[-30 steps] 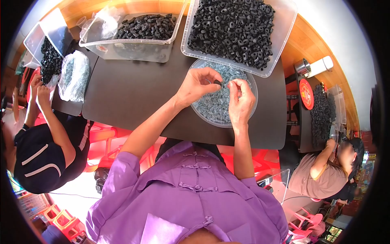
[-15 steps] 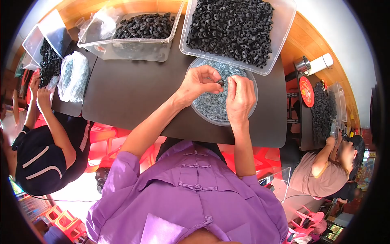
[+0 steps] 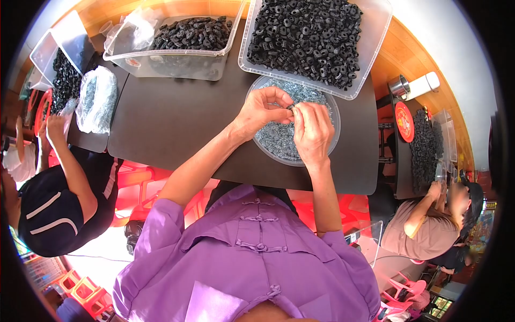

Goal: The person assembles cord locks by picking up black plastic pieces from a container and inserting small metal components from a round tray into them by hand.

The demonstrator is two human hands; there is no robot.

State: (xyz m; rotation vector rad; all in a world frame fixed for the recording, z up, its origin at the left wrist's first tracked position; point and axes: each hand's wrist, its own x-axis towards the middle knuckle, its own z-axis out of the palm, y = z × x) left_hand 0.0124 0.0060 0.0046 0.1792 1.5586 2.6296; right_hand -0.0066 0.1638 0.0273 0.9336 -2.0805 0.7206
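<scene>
My left hand (image 3: 263,111) pinches a small black plastic piece (image 3: 290,107) between thumb and fingers; most of it is hidden. Against that piece press the closed fingertips of my right hand (image 3: 314,131), and whatever they hold is too small to make out. Both hands hover over a round clear tub (image 3: 292,161) of tiny silvery-blue, spring-like parts (image 3: 276,137). Just beyond, a large clear bin (image 3: 370,75) is heaped with hollow black plastic pieces (image 3: 306,40).
Another clear bin (image 3: 177,67) with darker black pieces stands at the back left. Beside it lies a plastic bag (image 3: 97,102) of silvery parts. One person (image 3: 64,204) works at the left, another (image 3: 429,220) at the right, near a red plate (image 3: 405,122). The dark table's (image 3: 171,118) front edge is close to me.
My right hand has moved left, bringing its fingertips against the black piece. My left hand has barely moved. The person at the left has shifted their hands.
</scene>
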